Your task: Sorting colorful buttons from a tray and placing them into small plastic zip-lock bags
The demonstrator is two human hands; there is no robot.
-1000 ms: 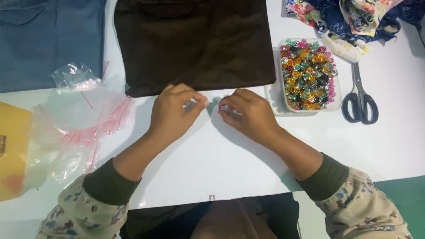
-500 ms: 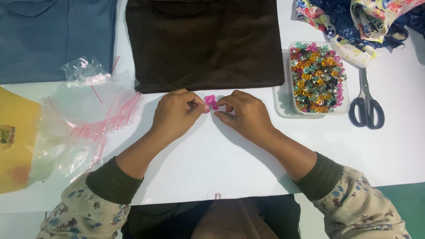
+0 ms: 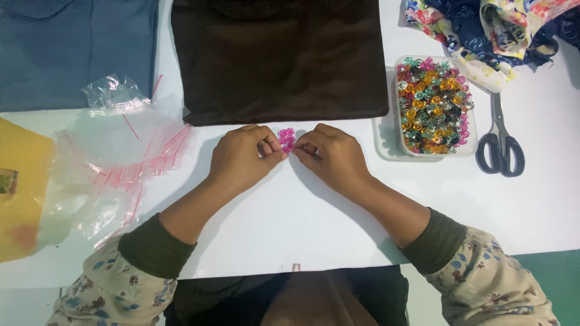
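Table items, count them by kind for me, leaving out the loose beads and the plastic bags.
Flat folded cloths: 2, blue and dark brown
Crumpled floral fabric pile: 1
Clear tray of beads: 1
Scissors: 1
Yellow packet: 1
Pink bead cluster between the hands: 1
Total: 7

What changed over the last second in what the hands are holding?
A pink bead cluster now shows between the left hand and right hand; a second ago only a greenish bit showed there. The hands stayed together below the brown cloth; bead tray and scissors unmoved.
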